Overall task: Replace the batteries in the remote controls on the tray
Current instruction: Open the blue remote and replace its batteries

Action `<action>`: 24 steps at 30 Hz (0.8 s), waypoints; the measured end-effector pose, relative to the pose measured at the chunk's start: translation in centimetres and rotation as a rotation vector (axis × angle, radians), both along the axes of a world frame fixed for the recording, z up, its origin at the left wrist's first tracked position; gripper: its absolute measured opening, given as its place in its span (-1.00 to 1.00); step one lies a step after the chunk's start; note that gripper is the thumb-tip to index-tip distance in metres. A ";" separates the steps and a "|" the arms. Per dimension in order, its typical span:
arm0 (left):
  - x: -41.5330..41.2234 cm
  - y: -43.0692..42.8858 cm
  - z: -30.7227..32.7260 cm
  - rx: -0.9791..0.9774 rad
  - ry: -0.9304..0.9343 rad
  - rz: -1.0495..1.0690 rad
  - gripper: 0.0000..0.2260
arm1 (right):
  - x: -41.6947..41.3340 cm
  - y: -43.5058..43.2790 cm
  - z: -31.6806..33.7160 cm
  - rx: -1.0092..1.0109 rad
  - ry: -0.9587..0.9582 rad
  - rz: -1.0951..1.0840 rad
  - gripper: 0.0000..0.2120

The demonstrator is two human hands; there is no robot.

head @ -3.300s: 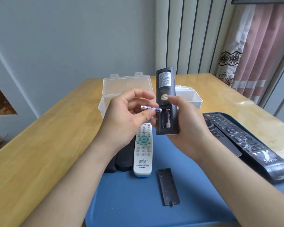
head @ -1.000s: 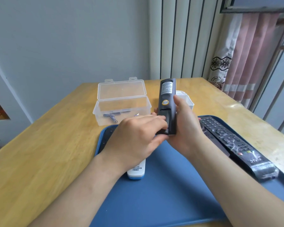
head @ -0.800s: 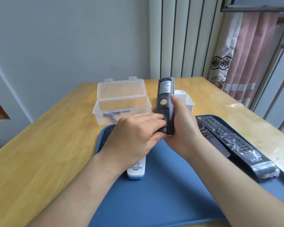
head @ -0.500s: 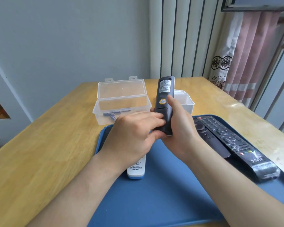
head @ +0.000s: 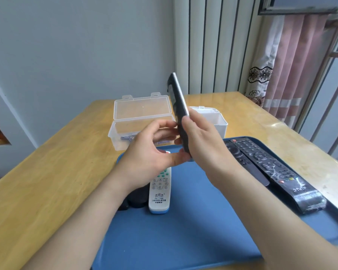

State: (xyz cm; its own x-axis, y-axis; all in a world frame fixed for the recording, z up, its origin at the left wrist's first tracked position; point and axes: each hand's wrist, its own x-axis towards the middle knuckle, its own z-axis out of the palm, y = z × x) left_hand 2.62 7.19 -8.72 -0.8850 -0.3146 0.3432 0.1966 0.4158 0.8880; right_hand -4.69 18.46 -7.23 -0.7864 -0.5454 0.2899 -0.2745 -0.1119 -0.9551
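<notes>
Right hand (head: 201, 141) is wrapped around the black remote (head: 179, 108), held edge-on above the blue tray (head: 183, 230). Left hand (head: 150, 154) sits at its 9 o'clock, fingers loosely curled, just touching. Looks like this one's finished; next it needs setting down and grabbing the white remote (head: 160, 190) at 6 o'clock.

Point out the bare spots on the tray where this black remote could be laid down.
Free: the blue tray's middle and near part, between the white remote and the two black remotes along its right side. Crowded: the far left corner, with dark remotes beside the white one.
</notes>
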 end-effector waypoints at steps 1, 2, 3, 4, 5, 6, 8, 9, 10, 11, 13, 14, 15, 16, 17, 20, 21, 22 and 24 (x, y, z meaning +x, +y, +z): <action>0.1 0.1 0.2 0.025 -0.001 -0.034 -0.49 | -0.1 0.6 0.2 0.084 0.128 -0.024 -0.79; 0.1 0.2 0.1 0.005 -0.010 -0.037 -0.54 | -0.3 1.2 0.1 0.209 0.265 -0.073 -0.81; 0.1 0.5 0.1 -0.060 -0.025 -0.013 -0.59 | -0.4 2.0 0.1 0.368 0.401 -0.140 -0.86; 0.0 0.7 0.0 -0.167 -0.053 0.029 -0.62 | -0.4 2.8 -0.1 0.526 0.505 -0.203 -0.89; -0.1 0.8 -0.2 -0.289 -0.098 0.064 -0.64 | -0.1 3.3 -0.1 0.662 0.564 -0.250 -0.89; -0.2 1.1 -0.5 -0.414 -0.149 0.082 -0.67 | 0.2 4.0 -0.2 0.771 0.595 -0.293 -0.87; -0.4 1.5 -1.1 -0.650 -0.230 0.103 -0.68 | 0.8 4.6 -0.6 0.922 0.649 -0.349 -0.82; -0.5 1.7 -1.3 -0.735 -0.245 0.097 -0.66 | 1.0 4.9 -0.9 0.982 0.675 -0.363 -0.80; -0.5 1.8 -1.5 -0.788 -0.254 0.092 -0.65 | 1.0 5.0 -1.3 1.021 0.692 -0.371 -0.77; -0.5 1.7 -1.6 -0.813 -0.260 0.088 -0.64 | 1.0 5.1 -1.6 1.061 0.704 -0.373 -0.74; -0.4 1.4 -1.7 -0.855 -0.283 0.092 -0.63 | 0.9 5.0 -2.2 1.126 0.753 -0.392 -0.70; -0.4 1.2 -1.8 -0.893 -0.303 0.087 -0.62 | 0.7 4.9 -2.5 1.145 0.790 -0.394 -0.67; -0.3 1.0 -1.9 -0.938 -0.324 0.083 -0.62 | 0.5 4.8 -2.9 1.147 0.823 -0.376 -0.64; -0.2 1.0 -1.9 -0.981 -0.356 0.082 -0.60 | 0.3 4.6 -3.4 1.135 0.841 -0.331 -0.60; -0.1 0.9 -2.0 -1.012 -0.396 0.083 -0.57 | 0.0 4.5 -3.8 1.118 0.836 -0.267 -0.56; 0.0 0.7 -2.1 -1.045 -0.531 0.107 -0.51 | -0.5 4.2 -4.9 1.138 0.823 -0.167 -0.55; 0.1 0.7 -2.2 -1.044 -0.549 0.121 -0.51 | -0.7 4.0 -5.1 1.150 0.841 -0.189 -0.56; 0.0 0.9 -2.2 -1.057 -0.532 0.135 -0.52 | -0.8 4.1 -5.1 1.164 0.850 -0.224 -0.57; 0.0 1.1 -2.2 -1.094 -0.462 0.196 -0.56 | -1.0 3.9 -5.1 1.196 0.842 -0.257 -0.57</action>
State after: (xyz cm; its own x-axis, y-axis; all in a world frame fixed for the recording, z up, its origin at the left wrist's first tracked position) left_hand 2.57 8.33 -10.92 -0.9644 -0.1978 0.1755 -0.1981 0.9800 0.0162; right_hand -5.67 22.40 -12.34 -0.7288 -0.6582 0.1886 -0.6699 0.7425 0.0024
